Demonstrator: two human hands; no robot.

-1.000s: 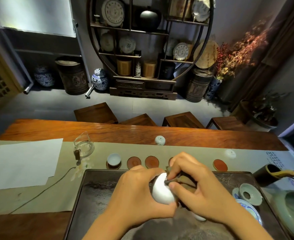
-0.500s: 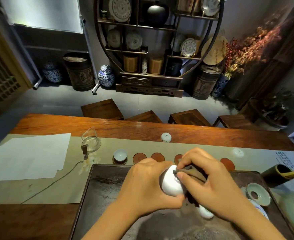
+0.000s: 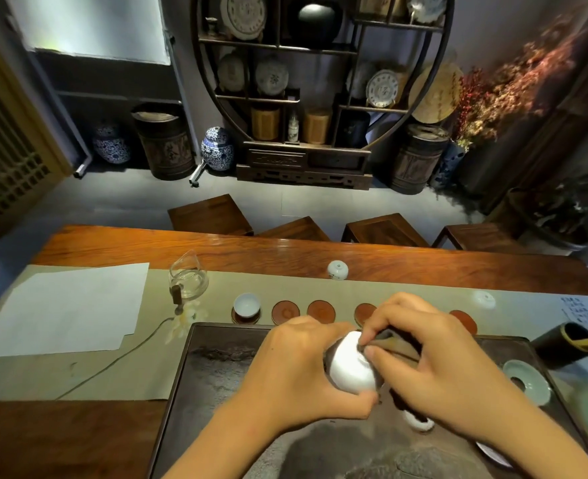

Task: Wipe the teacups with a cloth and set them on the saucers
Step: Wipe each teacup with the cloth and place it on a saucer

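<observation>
Over the dark tray (image 3: 216, 392), a white cup (image 3: 349, 369) was gripped by the left hand (image 3: 296, 371); a brown cloth (image 3: 394, 345) was pinched against it by the right hand (image 3: 434, 368).

Bare saucers (image 3: 321, 310) lie open beyond the hands; glass pitcher (image 3: 187, 281) crowds the left.

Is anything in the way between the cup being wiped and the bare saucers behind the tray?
Nothing visible. The left hand holds the teacup above the tray; the nearest bare saucer lies just beyond the tray's far rim.
</observation>
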